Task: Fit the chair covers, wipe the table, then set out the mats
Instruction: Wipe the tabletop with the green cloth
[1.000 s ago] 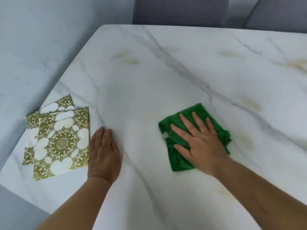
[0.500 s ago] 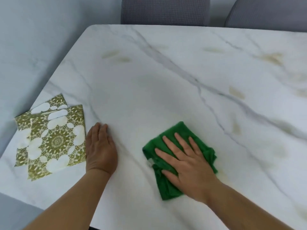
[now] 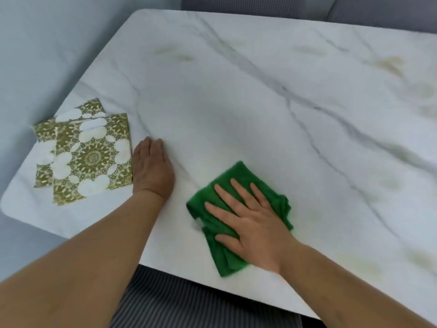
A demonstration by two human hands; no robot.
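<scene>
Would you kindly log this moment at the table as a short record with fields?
surface: white marble-look table, yellowish smudges toward the far right
right hand: pressed flat, fingers spread, on the green cloth
left hand: flat on the table, beside the mats
mats: green-and-white patterned, overlapping in a stack at the near left corner
stage: wiping; mats not yet set out

L hand [image 3: 152,168] flat, fingers together; R hand [image 3: 250,223] flat, splayed.

The right hand [image 3: 254,223] covers the middle of the green cloth [image 3: 220,254], whose edges are motion-blurred. The table [image 3: 260,102] is cut off at right; only the lower chair backs [image 3: 248,3] show
</scene>
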